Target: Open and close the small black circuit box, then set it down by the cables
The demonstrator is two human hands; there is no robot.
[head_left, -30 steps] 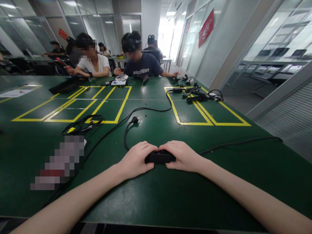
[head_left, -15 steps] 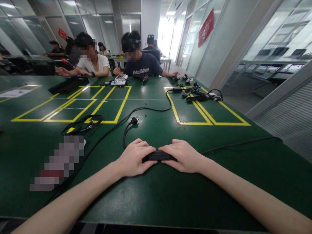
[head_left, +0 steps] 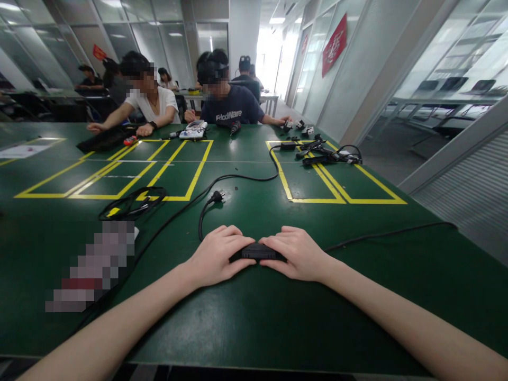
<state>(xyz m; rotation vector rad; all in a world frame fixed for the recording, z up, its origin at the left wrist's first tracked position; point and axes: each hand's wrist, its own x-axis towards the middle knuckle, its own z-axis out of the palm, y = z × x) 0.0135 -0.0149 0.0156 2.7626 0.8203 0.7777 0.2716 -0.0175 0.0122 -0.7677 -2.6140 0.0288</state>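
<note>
My left hand [head_left: 220, 256] and my right hand [head_left: 296, 254] grip the two ends of a black power adapter [head_left: 259, 253] on the green table. Thumbs lie along the near side and fingers along the far side; both ends of the adapter are hidden under them. Beyond my left hand, a black plug [head_left: 216, 196] rests on a short cord that runs back under that hand. A black cable [head_left: 397, 233] leads from beside my right hand to the table's right edge.
A coiled black cable [head_left: 135, 203] and a blurred-out flat object [head_left: 95, 264] lie at left. More tangled cables [head_left: 325, 153] lie at the back right, among yellow tape outlines [head_left: 317, 201]. Two people sit across the table, near a white device [head_left: 193, 130] and a drill [head_left: 235, 128].
My hands keep their grip on the adapter with hardly any movement. Across the table, the person in white has lowered a red-tipped tool onto the table and reaches toward the black case.
</note>
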